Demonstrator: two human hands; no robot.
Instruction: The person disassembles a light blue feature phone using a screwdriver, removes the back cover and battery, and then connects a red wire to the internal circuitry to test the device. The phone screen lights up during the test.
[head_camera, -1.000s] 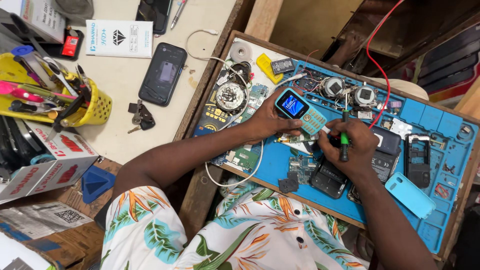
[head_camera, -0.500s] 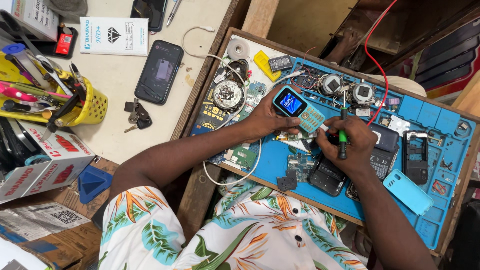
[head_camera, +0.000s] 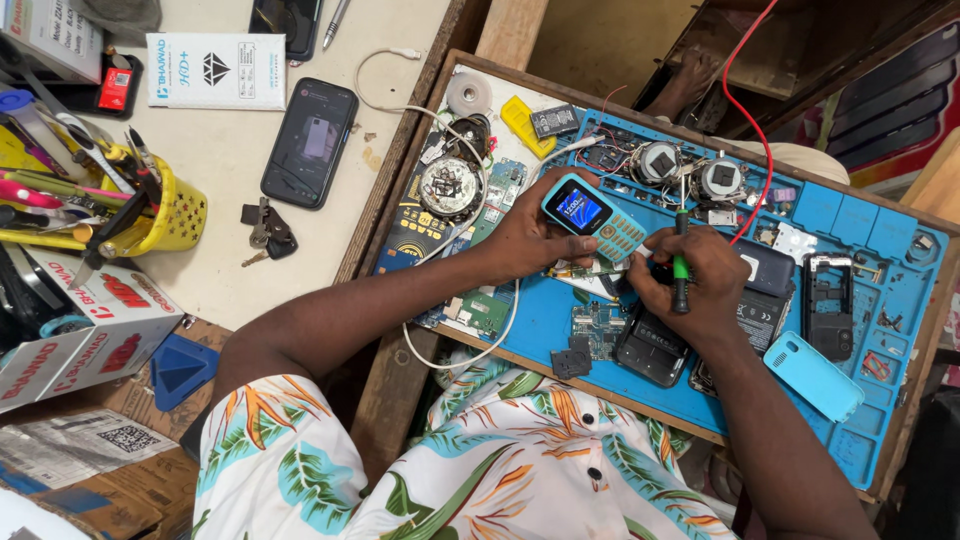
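My left hand (head_camera: 524, 243) grips a small turquoise keypad phone (head_camera: 592, 217) with its screen lit, holding it tilted over the blue repair mat (head_camera: 860, 440). My right hand (head_camera: 700, 285) is closed around a green-handled screwdriver (head_camera: 680, 262), its tip pointing up beside the phone's keypad end. The two hands almost touch. Under them on the mat lie a circuit board (head_camera: 597, 325) and a dark phone body (head_camera: 652, 346).
Loose parts, two round speakers (head_camera: 688, 170), a black phone frame (head_camera: 829, 305) and a turquoise back cover (head_camera: 814, 375) lie on the mat. A red wire (head_camera: 752, 90) hangs above. Left: black smartphone (head_camera: 309, 141), keys (head_camera: 266, 231), yellow tool cup (head_camera: 165, 215), white boxes (head_camera: 215, 70).
The view has shifted slightly. Both hands stay on the phone and screwdriver, which has tilted a little closer to the keypad end.
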